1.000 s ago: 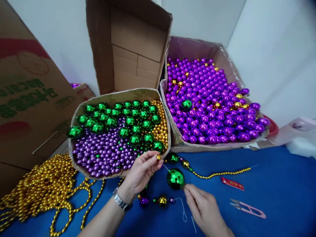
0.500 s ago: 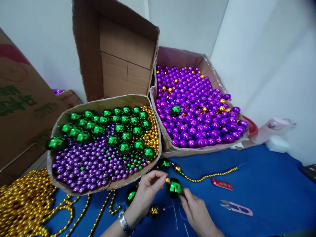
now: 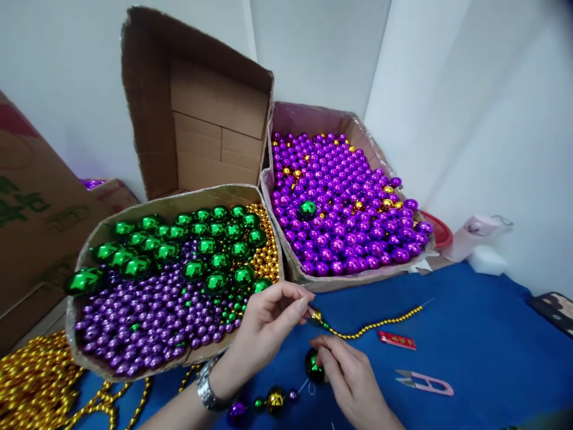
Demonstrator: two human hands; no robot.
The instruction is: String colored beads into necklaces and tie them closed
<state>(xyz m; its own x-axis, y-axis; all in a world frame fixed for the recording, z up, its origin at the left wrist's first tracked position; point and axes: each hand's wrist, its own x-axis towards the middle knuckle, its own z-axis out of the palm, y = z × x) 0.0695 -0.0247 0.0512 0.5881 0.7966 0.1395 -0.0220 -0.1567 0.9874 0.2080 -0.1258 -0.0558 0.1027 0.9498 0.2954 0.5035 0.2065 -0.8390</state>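
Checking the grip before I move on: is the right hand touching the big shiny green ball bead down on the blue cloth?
Touching. In the head view the right hand has its fingers pressed against the big shiny green ball bead, with no gap showing.

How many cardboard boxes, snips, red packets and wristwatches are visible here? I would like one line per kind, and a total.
Cardboard boxes with beads: 2
Other cardboard boxes: 2
Pink snips: 1
Red packet: 1
Wristwatch: 1
Total: 7
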